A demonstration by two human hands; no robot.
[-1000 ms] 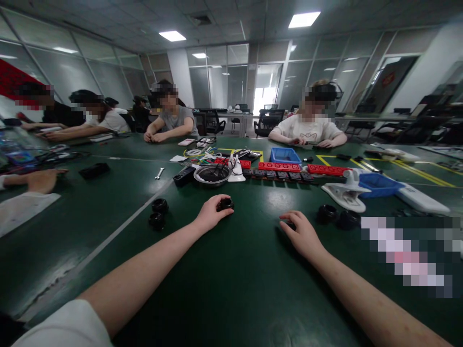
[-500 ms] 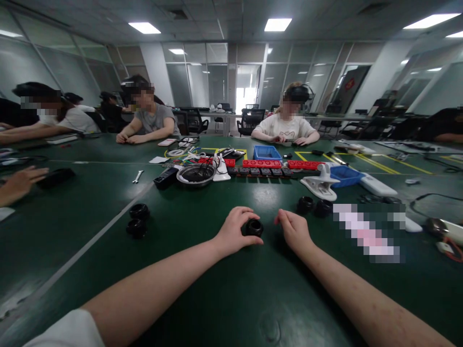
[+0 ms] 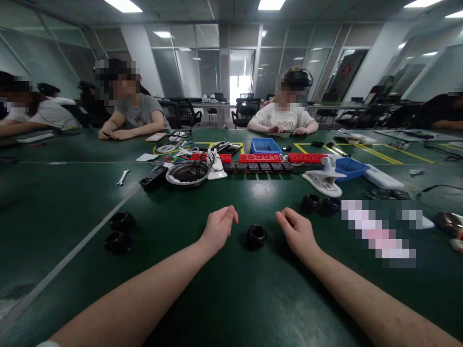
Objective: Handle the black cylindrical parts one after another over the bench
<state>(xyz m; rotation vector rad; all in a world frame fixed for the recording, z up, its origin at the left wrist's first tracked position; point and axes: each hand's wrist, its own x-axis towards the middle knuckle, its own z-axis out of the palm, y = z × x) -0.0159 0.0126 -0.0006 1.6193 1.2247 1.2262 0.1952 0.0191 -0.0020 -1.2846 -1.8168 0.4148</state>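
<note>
A small black ring-shaped part with a round hole in its top stands on the green table between my two hands, touched by neither. My left hand rests just left of it, fingers curled together with nothing visible in them. To the right of the part lies my right hand, closed in a loose fist, its inner side partly hidden. Two similar black parts sit at the left, an upper one and a lower one. Beyond my right hand is another pair, one beside the other.
Farther back stand a metal bowl, red socket strips, a blue tray and a white clamp stand. A wrench lies at the left. People sit across the table, one in grey, another in white.
My left hand has let go of the black ring-shaped part and drawn back to the left, its fingers closing. My right hand stays curled. The view has tilted downward slightly.
</note>
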